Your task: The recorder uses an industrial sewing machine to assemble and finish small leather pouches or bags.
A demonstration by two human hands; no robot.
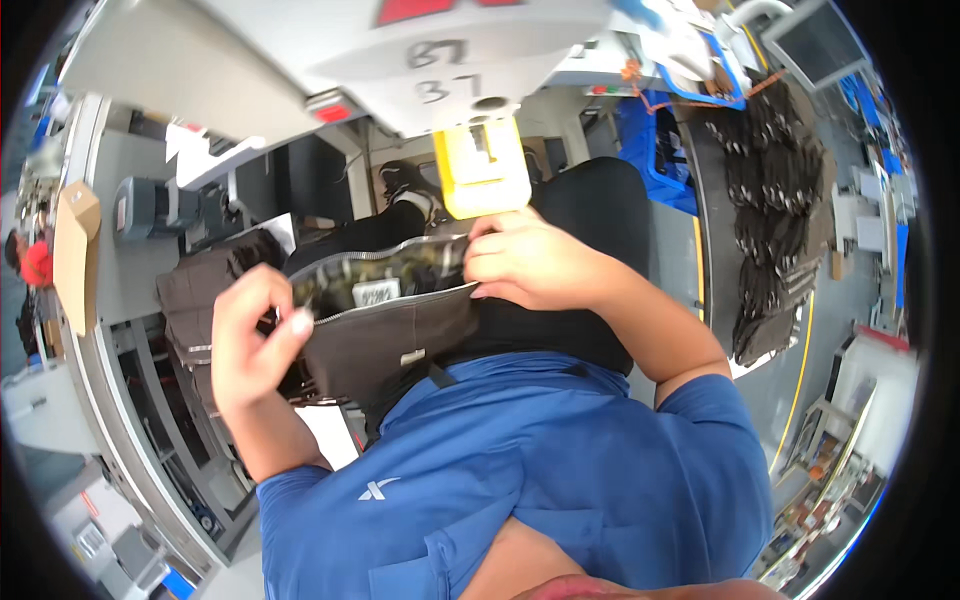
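On my lap lies a brown fabric bag [390, 345], its zipped top gaping to show a camouflage lining and a white label [377, 293]. My left hand [252, 338] is curled on the left end of the zipper edge, thumb up. At the right end, my right hand [530, 262] grips the rim with fingers bent over it. Just above that hand is a yellow plastic piece [458, 185] at the front of a white machine [540, 40].
Brown bags are stacked at left [195, 320] and hang densely over a bench at right [765, 210]. Also around are a blue bin [640, 150], a cardboard box [78, 250], a motor [145, 207] and a monitor [815, 40]. A person in red [36, 260] is at far left.
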